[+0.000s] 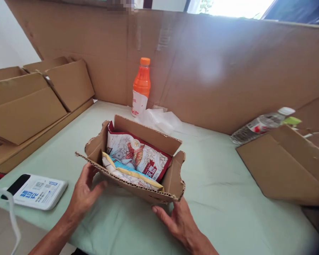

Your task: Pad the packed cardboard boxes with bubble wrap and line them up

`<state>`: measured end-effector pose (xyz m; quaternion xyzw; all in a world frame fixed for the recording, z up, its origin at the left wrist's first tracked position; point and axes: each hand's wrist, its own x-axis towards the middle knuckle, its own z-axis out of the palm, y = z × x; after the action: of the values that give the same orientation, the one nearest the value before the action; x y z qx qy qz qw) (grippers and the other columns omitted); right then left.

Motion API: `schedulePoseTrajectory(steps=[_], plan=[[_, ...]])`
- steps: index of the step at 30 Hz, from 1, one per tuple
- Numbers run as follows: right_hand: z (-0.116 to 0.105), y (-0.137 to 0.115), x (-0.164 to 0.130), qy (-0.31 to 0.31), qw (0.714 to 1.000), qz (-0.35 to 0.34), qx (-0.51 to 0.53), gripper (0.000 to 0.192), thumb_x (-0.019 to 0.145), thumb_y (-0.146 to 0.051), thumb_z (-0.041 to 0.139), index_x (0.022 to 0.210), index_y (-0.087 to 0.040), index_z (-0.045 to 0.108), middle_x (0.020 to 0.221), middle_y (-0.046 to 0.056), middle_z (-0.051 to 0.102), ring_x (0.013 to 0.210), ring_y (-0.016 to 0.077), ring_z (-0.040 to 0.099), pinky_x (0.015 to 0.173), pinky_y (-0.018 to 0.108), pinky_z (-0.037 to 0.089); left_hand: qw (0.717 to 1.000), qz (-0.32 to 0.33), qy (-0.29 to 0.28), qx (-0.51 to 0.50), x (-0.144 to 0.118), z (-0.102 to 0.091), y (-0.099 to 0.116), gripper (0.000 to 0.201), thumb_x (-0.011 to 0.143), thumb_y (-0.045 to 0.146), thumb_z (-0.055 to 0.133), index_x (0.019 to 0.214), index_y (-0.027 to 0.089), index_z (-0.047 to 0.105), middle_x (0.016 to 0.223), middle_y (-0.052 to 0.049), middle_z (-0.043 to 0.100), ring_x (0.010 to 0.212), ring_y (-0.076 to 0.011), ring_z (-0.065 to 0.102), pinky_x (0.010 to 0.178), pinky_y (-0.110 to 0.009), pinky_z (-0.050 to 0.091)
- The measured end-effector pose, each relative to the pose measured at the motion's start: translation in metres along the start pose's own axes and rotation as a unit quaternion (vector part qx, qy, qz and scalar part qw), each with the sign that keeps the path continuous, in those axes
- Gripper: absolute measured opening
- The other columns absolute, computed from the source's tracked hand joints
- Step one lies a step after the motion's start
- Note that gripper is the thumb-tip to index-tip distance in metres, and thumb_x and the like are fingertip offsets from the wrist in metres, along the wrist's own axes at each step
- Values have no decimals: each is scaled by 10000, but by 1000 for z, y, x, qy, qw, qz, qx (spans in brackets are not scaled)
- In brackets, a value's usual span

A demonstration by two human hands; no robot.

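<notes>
An open cardboard box [140, 191] with ragged-edged flaps stands in front of me at the middle of the table. Inside it lean a dark red and white printed snack packet [138, 152] and, nearer me, a packet with yellow edging [133, 173] and a blue part. At the box's near left corner my left hand [84, 193] has its fingers round the end, the tips partly hidden, and the thumb in front. My right hand [179, 219] is at the near right corner, its thumb below the front wall and its other fingers mostly hidden behind the box.
An orange-capped drink bottle [140, 88] stands at the back beside crumpled clear plastic [163, 120]. Folded cardboard boxes [29, 102] lie left, near a white packaged item [39, 191]. A clear bottle [260, 125] tilts behind cardboard [284, 166] on the right. A cardboard wall [215, 71] closes the back.
</notes>
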<state>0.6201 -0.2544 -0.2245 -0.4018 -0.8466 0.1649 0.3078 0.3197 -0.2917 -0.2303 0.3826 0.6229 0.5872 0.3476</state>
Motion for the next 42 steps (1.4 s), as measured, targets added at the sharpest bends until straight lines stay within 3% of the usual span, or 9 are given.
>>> schedulePoseTrajectory(steps=[6, 13, 19, 23, 26, 30, 34, 38, 42], plan=[[11, 7, 40, -10, 993, 47, 103, 785, 955, -507, 567, 1619, -221, 260, 1529, 162, 516, 1369, 341, 537, 1113, 511, 493, 994, -36, 99, -28, 19, 19, 2, 634, 592, 390, 863, 1145, 255, 585, 1272, -72, 648, 1252, -311, 604, 1086, -468, 506], [-6, 82, 109, -98, 976, 30, 194, 529, 880, -299, 592, 1399, -201, 580, 1481, 138, 575, 1326, 289, 582, 1055, 479, 516, 989, 11, 146, -28, 61, 39, -7, 538, 695, 351, 828, 1158, 260, 570, 1239, -42, 641, 1246, -249, 586, 1160, -449, 427], [-21, 127, 193, 3, 992, 12, -127, 336, 875, -80, 530, 1080, -224, 753, 1580, 77, 481, 1500, 360, 352, 1141, 653, 341, 986, -12, 166, 23, 60, 43, -18, 592, 668, 402, 847, 1170, 260, 567, 1159, -37, 666, 1149, -260, 623, 1125, -476, 449], [-9, 133, 252, -46, 991, -13, -124, 344, 943, -146, 546, 1265, -192, 656, 1577, 95, 483, 1499, 338, 357, 1177, 642, 319, 984, -18, 171, 43, 63, 43, -18, 617, 626, 430, 854, 1146, 257, 571, 1126, -38, 677, 1103, -267, 635, 1107, -497, 460], [-29, 141, 268, 117, 992, 12, -42, 443, 1007, -262, 482, 1443, -187, 497, 1558, 95, 492, 1473, 262, 405, 1231, 567, 305, 985, -17, 168, 47, 64, 41, -17, 566, 631, 417, 848, 1106, 264, 581, 1119, -47, 682, 1112, -283, 638, 1090, -505, 478], [-91, 151, 244, 319, 936, 75, 131, 490, 973, -428, 516, 1415, -219, 492, 1469, 89, 559, 1344, 276, 559, 1061, 541, 524, 988, -15, 149, 35, 63, 39, -17, 506, 657, 429, 842, 1082, 305, 598, 1125, -22, 684, 1154, -307, 632, 1123, -551, 462], [-132, 148, 181, 304, 909, 150, 241, 477, 927, -559, 553, 1246, -209, 614, 1253, 101, 681, 1163, 295, 677, 863, 494, 619, 989, -3, 146, 35, 63, 37, -16, 472, 632, 504, 855, 1028, 372, 635, 1031, 41, 707, 1122, -329, 650, 1130, -614, 457], [-140, 147, 111, 243, 916, 285, 146, 416, 915, -539, 536, 1077, -189, 693, 1094, 133, 721, 1121, 322, 685, 878, 528, 599, 989, 2, 144, 44, 64, 35, -17, 475, 637, 501, 852, 1033, 352, 639, 995, 45, 709, 1042, -297, 668, 1079, -584, 502], [-137, 131, 68, 267, 907, 327, 6, 443, 777, -455, 696, 1114, -167, 695, 1373, 203, 596, 1296, 398, 564, 1012, 636, 494, 990, 20, 131, 46, 64, 35, -22, 518, 678, 472, 819, 1105, 254, 624, 1049, -26, 694, 1011, -249, 666, 997, -440, 545]])
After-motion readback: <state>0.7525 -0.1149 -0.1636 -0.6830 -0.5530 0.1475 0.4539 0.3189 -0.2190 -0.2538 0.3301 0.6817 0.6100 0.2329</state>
